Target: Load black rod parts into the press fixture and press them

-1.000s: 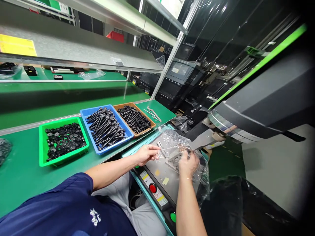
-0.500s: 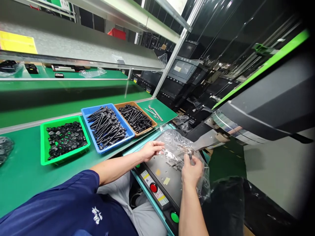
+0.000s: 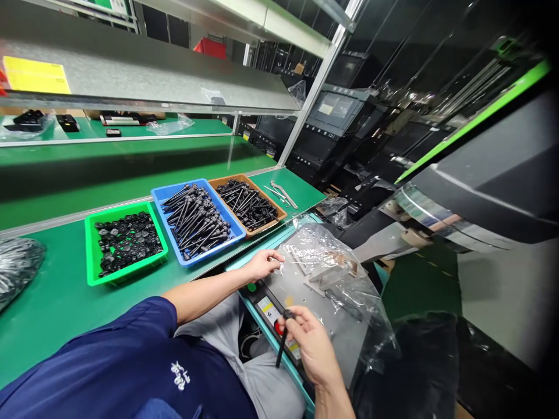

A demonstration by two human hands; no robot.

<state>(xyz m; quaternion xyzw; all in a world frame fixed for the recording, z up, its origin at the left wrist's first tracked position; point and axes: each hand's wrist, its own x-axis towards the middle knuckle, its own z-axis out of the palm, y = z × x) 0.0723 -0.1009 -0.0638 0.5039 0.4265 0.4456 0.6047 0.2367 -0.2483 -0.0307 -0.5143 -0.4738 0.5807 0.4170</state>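
The black pin (image 3: 282,343) is now out of the fixture and in your right hand (image 3: 309,344): half a second ago that hand was up at the metal jig (image 3: 332,270) under the clear plastic sheet (image 3: 345,291), and it has since drawn back toward you, so the pin hangs below your fingers in front of the control strip, close to the red button (image 3: 276,327). That reads as the piece having come off the jig, with the jig itself left bare beneath the sheet.

The tabletop (image 3: 52,302) carries three trays to your left: the green tray (image 3: 91,256) of small black parts, the blue tray (image 3: 168,198) of long pins beside it, and the orange tray (image 3: 220,185) of shorter ones. All three sit where they were.

Your hands are well apart. The right is closed around the pin's upper end. The left hand (image 3: 262,265) has hardly moved; it rests at the near edge of the plastic sheet with its fingers curled, and I cannot tell whether it pinches the film or only lies on it.
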